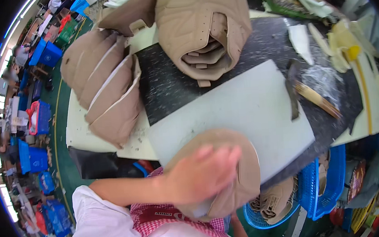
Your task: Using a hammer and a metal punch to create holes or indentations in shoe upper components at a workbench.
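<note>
My left hand point(204, 170), blurred by motion, lies across a tan shoe upper point(247, 167) near the front edge of the table. Its fingers look stretched out over the upper's surface. The upper has a curved, light-edged rim and partly covers a smooth white board point(238, 110). Only a strip of my right forearm shows below the upper. My right hand itself is hidden.
A stack of nested tan uppers point(106, 85) stands at left, another bundle point(200, 24) at the far middle. Right of the board lies a hammer point(314, 97) with a wooden handle. Blue baskets point(311, 193) stand below the table's right side; one holds more tan uppers.
</note>
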Available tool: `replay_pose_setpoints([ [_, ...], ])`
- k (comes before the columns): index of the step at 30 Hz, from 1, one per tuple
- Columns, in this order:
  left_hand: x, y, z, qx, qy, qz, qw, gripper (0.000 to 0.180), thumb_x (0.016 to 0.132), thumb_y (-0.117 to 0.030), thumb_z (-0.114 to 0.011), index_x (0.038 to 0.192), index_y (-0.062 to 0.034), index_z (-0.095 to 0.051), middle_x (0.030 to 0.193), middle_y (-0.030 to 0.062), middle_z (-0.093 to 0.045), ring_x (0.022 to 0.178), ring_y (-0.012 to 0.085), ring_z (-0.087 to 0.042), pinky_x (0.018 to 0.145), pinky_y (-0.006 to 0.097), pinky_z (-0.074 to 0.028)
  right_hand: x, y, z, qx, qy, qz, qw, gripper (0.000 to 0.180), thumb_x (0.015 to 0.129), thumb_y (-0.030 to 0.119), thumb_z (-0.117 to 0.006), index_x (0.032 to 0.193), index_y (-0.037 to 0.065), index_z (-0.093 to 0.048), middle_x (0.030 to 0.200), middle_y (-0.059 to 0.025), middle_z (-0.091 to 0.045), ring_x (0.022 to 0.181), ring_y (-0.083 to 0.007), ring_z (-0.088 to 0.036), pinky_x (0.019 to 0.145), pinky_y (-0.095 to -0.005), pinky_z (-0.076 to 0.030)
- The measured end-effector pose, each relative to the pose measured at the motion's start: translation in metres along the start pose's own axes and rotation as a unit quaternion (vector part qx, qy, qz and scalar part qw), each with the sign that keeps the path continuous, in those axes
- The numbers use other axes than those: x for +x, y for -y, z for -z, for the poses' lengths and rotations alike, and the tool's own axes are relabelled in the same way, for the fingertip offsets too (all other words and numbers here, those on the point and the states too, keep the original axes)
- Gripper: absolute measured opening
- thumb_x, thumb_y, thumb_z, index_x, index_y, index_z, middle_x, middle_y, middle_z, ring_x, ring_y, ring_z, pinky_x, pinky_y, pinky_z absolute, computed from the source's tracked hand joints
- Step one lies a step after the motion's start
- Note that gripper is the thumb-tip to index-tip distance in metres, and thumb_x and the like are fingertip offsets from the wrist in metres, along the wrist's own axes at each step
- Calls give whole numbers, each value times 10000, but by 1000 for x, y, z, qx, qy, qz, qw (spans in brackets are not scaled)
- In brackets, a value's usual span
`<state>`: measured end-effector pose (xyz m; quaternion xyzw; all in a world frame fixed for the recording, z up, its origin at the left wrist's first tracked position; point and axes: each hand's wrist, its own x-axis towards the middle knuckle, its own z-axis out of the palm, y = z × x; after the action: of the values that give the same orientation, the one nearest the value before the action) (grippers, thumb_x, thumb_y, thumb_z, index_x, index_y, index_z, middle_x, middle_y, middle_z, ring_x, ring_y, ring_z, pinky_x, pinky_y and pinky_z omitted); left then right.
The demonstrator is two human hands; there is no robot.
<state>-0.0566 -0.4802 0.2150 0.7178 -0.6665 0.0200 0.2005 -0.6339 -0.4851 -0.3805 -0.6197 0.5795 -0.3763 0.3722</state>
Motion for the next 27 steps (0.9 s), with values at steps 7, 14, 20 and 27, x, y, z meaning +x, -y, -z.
replay_pose_setpoints([
  [7,0,-18,-1,-78,-105,-30,991,137,701,-100,-637,722,-8,-537,990,191,-619,788,268,-630,603,277,-529,55,178,17,-185,344,58,919,364,852,200,-511,1153,-4,-525,1106,-209,-560,1036,-326,-519,880,-432,-399],
  [14,-9,-17,-15,-155,-131,55,978,174,743,-88,-592,862,7,-510,978,192,-574,885,330,-607,690,343,-527,194,406,-77,-331,541,238,736,370,852,207,-507,1155,-6,-524,1077,-201,-578,1005,-320,-543,859,-413,-421],
  [20,21,15,-15,-731,-168,313,583,204,938,-216,-423,956,-26,-496,932,96,-584,874,178,-592,723,325,-486,324,684,-72,-43,325,265,907,218,920,162,-464,953,-14,-590,858,-74,-624,784,-148,-593,711,-259,-464],
  [27,31,1,-26,-403,-445,303,740,268,911,-249,-491,781,-37,-591,751,-12,-484,736,67,-411,660,188,-330,375,715,-154,-222,262,613,712,401,826,72,-541,1215,17,-464,1082,-174,-548,939,-272,-566,848,-347,-423],
])
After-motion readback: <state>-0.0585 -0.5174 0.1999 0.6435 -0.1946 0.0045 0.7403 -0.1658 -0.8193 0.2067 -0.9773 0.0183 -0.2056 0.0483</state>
